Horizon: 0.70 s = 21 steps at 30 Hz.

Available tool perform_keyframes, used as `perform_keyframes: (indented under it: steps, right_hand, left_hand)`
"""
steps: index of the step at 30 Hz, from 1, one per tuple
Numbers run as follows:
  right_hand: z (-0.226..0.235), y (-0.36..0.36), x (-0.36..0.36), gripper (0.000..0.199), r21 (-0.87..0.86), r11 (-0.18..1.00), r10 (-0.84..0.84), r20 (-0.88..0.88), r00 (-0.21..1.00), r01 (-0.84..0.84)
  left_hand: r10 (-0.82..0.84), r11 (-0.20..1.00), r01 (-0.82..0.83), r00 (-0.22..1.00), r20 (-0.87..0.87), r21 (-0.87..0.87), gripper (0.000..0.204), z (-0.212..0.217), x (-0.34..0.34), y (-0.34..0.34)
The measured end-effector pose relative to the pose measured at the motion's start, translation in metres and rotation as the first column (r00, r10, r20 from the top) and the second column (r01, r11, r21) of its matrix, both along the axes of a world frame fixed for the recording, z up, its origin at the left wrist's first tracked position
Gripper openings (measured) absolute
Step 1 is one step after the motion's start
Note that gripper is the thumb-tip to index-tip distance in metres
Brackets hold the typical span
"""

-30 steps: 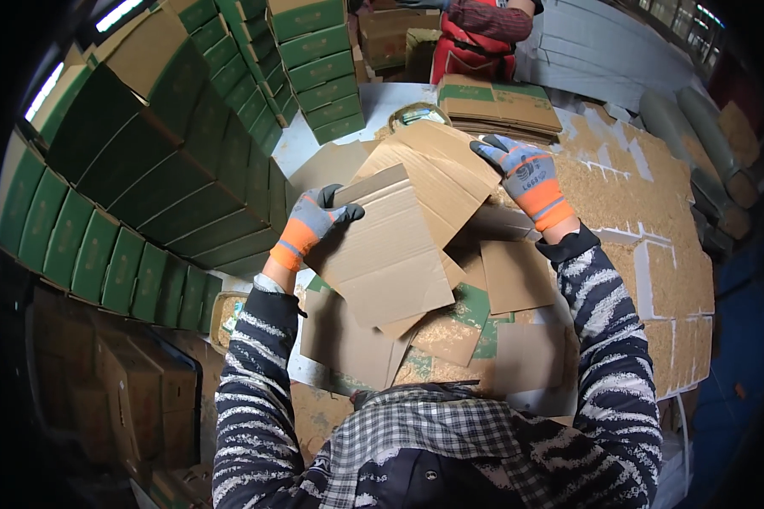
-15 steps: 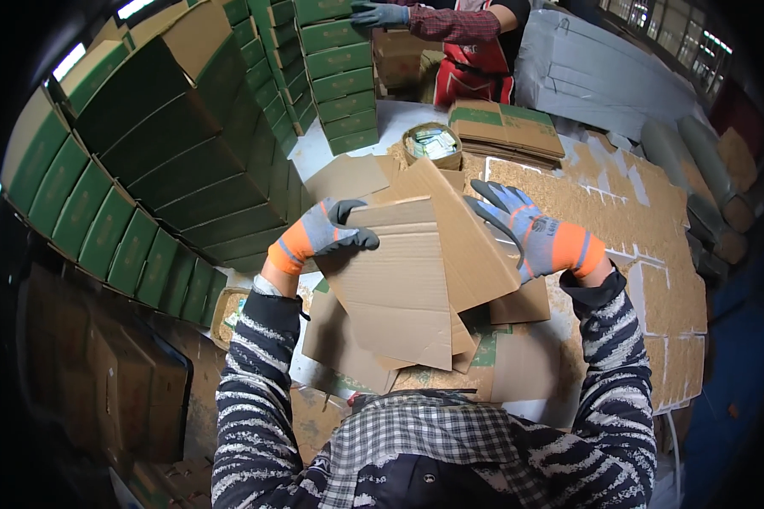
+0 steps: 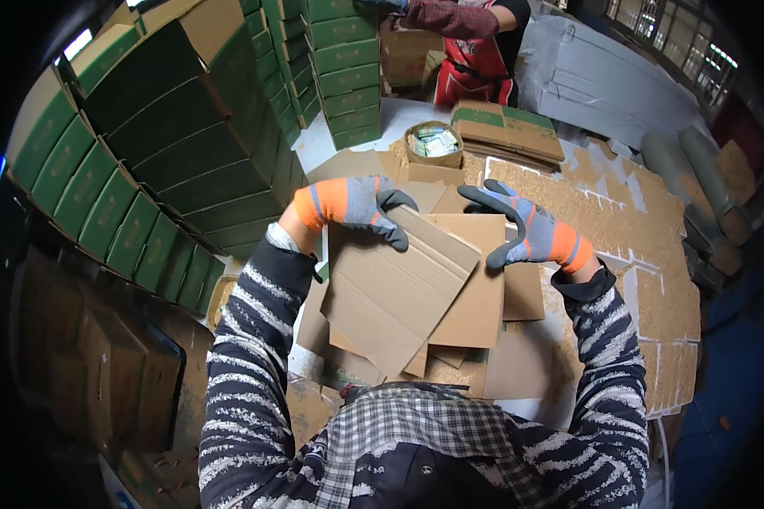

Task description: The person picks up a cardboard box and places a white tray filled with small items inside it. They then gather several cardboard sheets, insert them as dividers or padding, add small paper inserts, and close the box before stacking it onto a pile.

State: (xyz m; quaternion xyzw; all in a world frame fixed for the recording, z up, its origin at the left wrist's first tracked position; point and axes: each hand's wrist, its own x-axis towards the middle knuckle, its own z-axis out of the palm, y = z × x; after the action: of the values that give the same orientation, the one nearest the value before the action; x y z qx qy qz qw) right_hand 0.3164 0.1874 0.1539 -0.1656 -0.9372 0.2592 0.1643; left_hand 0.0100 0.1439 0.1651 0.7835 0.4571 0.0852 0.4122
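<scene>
My left hand (image 3: 369, 208), in a grey and orange glove, pinches the upper edge of a brown cardboard sheet (image 3: 395, 293). The sheet lies tilted over a second, squarer cardboard sheet (image 3: 475, 297). At that second sheet's right edge is my right hand (image 3: 525, 229), gloved alike, its fingers stretched and its thumb apart. The thumb tip overlaps the edge; whether it presses on the sheet I cannot tell. More loose cardboard pieces (image 3: 518, 360) lie beneath, partly hidden by the two sheets.
Tall stacks of green boxes (image 3: 98, 208) line the left side. Beyond the sheets stands a container of small packets (image 3: 435, 142), near flattened green-brown cartons (image 3: 508, 131). Panels with a tan, crumbly surface (image 3: 598, 204) cover the right. A person in a red apron (image 3: 471, 64) stands at the far side.
The upper sheet has turned, and my left hand has moved right and slightly up with it. The second sheet has swung nearly square. My right hand has shifted slightly left, its thumb at the sheet's edge.
</scene>
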Motion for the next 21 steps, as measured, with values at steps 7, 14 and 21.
perform_keyframes:
  steps: [7, 14, 21]
  right_hand:
    - [-0.011, 0.006, 0.004, 0.034, 0.127, 0.916, -0.391, 0.061, 0.918, 0.382]
    - [-0.100, 0.072, 0.167, 0.038, -0.422, 0.519, -0.839, -0.086, 0.537, 0.744]
    - [-0.261, -0.041, 0.274, 0.035, -0.855, 0.224, -0.875, 0.034, 0.482, 0.467]
  left_hand:
    - [0.224, 0.931, -0.168, 0.964, -0.145, 0.325, 0.041, -0.023, -0.010, 0.024]
    - [0.692, 0.567, -0.823, 0.453, 0.563, -0.035, 0.054, -0.122, -0.105, 0.062]
    - [0.735, 0.518, -0.853, 0.403, 0.545, -0.068, 0.074, -0.228, -0.111, -0.011]
